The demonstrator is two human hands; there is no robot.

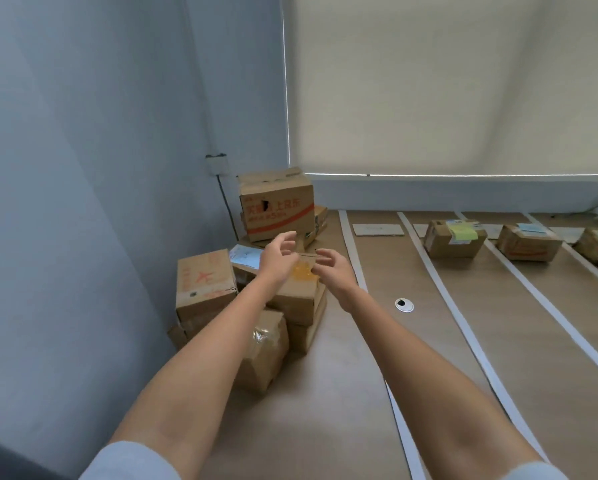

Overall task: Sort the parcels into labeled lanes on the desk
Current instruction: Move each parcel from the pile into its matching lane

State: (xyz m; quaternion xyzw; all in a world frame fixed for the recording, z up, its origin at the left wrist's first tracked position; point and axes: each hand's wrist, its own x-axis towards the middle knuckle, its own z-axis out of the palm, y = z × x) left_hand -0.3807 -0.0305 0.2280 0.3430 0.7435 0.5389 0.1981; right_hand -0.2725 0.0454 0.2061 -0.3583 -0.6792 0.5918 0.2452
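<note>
Reaching both hands over stacked cardboard parcels (pixel 297 296).

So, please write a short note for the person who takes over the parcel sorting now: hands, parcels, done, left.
Left hand: open, holds nothing, over the pile of boxes in the desk's left corner.
Right hand: open, empty, beside it above the box with yellow tape.
Done: boxes already lie at the far end of the taped lanes, one with a yellow note, the next with a blue note, more at the right edge.
Left: the whole pile; the first lane holds only its label card.
</note>
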